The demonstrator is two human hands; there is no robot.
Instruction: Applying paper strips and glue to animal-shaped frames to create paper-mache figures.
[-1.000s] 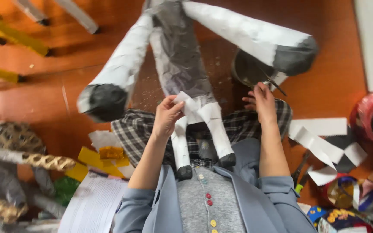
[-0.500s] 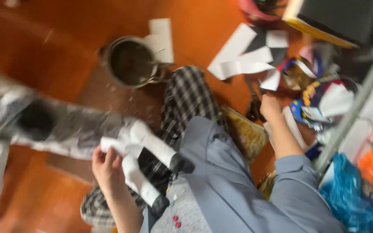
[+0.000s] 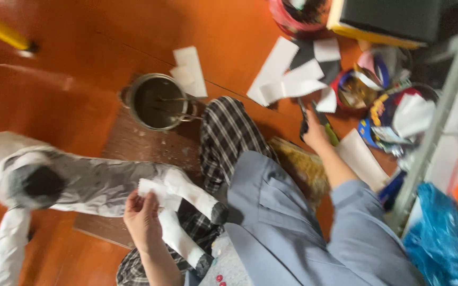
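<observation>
A view from above of a person sitting on an orange wooden floor (image 3: 80,47), wearing a grey-blue jacket and plaid trousers. At lower left of the frame, the left hand (image 3: 143,220) pinches a strip of white paper (image 3: 152,189) against a papier-mâché animal figure (image 3: 102,182), grey and white with dark-tipped legs, which lies on its side across the lower left, over the person's lap and a brown board (image 3: 133,145). The fingers are closed on the paper strip.

At centre right, the right hand (image 3: 315,132) rests on a pair of scissors (image 3: 319,117) with dark and green handles lying on the floor; the picture is blurred there, so I cannot tell whether the fingers have closed around them.

A metal pot (image 3: 158,101) stands on the board at upper centre, near the plaid knee. Cut white paper pieces (image 3: 287,74) lie scattered in the upper middle. Colourful clutter fills the upper right, with a blue plastic bag (image 3: 441,238) at lower right.
</observation>
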